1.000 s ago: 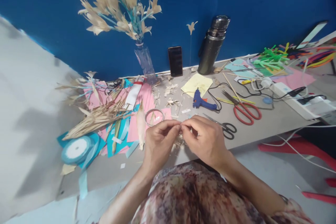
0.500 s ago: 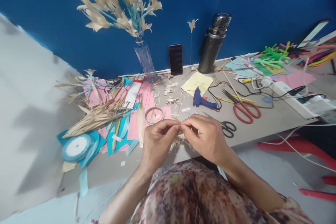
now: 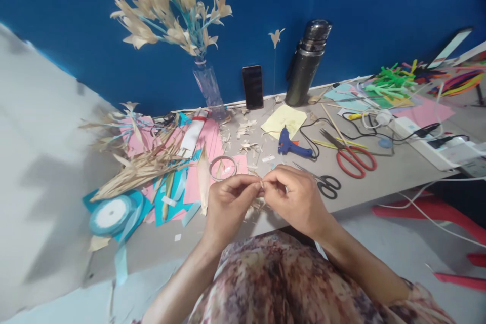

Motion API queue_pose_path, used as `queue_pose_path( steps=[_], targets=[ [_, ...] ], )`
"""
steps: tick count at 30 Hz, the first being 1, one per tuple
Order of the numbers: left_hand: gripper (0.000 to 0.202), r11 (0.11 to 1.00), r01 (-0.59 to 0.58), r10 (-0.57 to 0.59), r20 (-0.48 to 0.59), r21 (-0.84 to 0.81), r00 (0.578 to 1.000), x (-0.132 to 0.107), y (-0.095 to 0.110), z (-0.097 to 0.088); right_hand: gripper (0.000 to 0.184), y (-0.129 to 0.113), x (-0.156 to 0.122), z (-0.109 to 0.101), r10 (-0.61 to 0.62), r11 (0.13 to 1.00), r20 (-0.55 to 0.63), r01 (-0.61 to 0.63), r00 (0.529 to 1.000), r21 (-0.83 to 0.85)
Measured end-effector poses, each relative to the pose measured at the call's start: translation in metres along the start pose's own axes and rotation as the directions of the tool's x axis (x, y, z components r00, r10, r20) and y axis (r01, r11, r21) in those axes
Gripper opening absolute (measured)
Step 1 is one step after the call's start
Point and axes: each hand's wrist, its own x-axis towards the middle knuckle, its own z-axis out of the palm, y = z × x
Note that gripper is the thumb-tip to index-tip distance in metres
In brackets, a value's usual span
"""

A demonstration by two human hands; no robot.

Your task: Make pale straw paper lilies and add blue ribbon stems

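My left hand (image 3: 229,203) and my right hand (image 3: 293,197) meet fingertip to fingertip above the table's front edge. Both are pinched closed around a tiny pale piece (image 3: 261,184), too small and too covered by fingers to name. Dry husk scraps (image 3: 255,207) lie on the table under the hands. Just beyond my left hand are a roll of tape (image 3: 223,167) and a long pale husk (image 3: 203,179). Black-handled scissors (image 3: 328,186) lie right beside my right hand, and a blue glue gun (image 3: 292,146) rests farther back.
Husk flowers (image 3: 163,5) stand in a plastic bottle (image 3: 208,88) by the wall. Near it are a phone (image 3: 252,87) and a thermos (image 3: 307,63). Red-handled scissors (image 3: 356,161) and a power strip (image 3: 425,143) lie right; a ribbon spool (image 3: 112,214) lies left.
A small pale bit shows slightly more between my fingertips. My hands stay nearly in place, and the view has shifted a little.
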Motion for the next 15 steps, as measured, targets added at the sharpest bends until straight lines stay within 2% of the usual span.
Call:
queue_pose_path(
  steps=[4, 9, 15],
  targets=[
    [0.007, 0.993, 0.064, -0.062, 0.021, -0.094, 0.998, 0.001, -0.004, -0.003, 0.02, -0.001, 0.0, 0.003, -0.024, 1.0, -0.046, 0.024, 0.999, -0.013],
    [0.006, 0.999, -0.006, 0.009, -0.078, 0.037, 0.997, -0.001, 0.003, 0.0, 0.023, -0.002, -0.002, 0.008, -0.1, 0.989, -0.075, 0.092, 0.992, -0.112],
    [0.01, 0.997, -0.025, 0.033, -0.097, 0.079, 0.995, -0.001, 0.008, 0.004, 0.022, -0.002, -0.002, 0.009, -0.102, 0.988, -0.081, 0.091, 0.992, -0.128]
  ],
)
